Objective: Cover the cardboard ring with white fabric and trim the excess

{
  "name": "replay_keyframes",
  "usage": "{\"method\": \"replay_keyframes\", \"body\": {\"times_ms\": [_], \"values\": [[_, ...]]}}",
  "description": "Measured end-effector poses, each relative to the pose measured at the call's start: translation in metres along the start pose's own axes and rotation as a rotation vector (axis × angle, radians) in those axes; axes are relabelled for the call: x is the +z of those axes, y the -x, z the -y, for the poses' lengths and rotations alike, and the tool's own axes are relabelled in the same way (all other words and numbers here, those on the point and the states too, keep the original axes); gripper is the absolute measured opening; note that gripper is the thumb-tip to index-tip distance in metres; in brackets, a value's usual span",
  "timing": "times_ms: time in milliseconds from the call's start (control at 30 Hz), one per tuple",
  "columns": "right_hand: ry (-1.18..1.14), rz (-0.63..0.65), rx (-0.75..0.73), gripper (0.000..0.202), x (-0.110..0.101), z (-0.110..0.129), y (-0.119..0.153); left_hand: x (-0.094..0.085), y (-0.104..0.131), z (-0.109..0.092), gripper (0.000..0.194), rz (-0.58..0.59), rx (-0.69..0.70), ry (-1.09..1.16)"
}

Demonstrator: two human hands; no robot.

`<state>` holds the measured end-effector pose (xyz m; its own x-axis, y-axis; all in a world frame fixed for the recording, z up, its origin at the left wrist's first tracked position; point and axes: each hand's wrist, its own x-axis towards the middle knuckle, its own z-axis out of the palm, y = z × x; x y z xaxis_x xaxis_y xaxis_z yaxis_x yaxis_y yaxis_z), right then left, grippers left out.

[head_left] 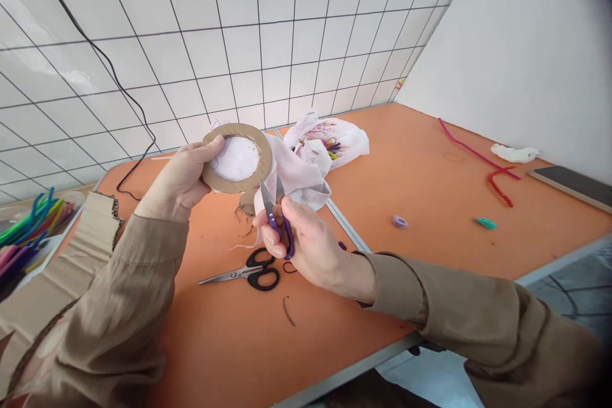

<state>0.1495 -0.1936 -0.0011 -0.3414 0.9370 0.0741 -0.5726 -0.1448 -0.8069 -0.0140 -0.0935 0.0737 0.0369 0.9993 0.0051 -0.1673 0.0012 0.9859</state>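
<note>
My left hand [184,172] grips the left side of a cardboard ring [261,156], thumb on its face. White fabric [239,159] shows through the ring's hole and trails to the right behind it. Purple thread snips [273,217] are in my right hand [313,242], blades apart and pointing up at the ring's lower right edge and the fabric. Whether the blades touch the cloth, I cannot tell. Below, black-handled scissors [258,271] lie on the orange table [215,331].
A white plastic bag [351,134] with colourful contents sits behind. Corrugated cardboard [90,229] and a tub of coloured pipe cleaners [38,223] are at left. Rightward lie a purple spool [400,222], green thread [486,223], red pipe cleaners [498,188] and a dark board [574,185].
</note>
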Motion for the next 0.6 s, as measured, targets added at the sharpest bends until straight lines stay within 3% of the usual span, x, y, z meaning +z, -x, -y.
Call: {"method": "replay_keyframes", "body": {"times_ms": [200, 600], "values": [[0.062, -0.015, 0.023, 0.049, 0.0012, 0.0013, 0.0012, 0.0006, 0.0013, -0.0002, 0.021, 0.016, -0.011, -0.009], [0.191, 0.104, 0.09, 0.056, 0.0012, 0.0021, 0.0062, 0.0074, 0.006, -0.0053, 0.018, -0.012, -0.046, -0.051]]}}
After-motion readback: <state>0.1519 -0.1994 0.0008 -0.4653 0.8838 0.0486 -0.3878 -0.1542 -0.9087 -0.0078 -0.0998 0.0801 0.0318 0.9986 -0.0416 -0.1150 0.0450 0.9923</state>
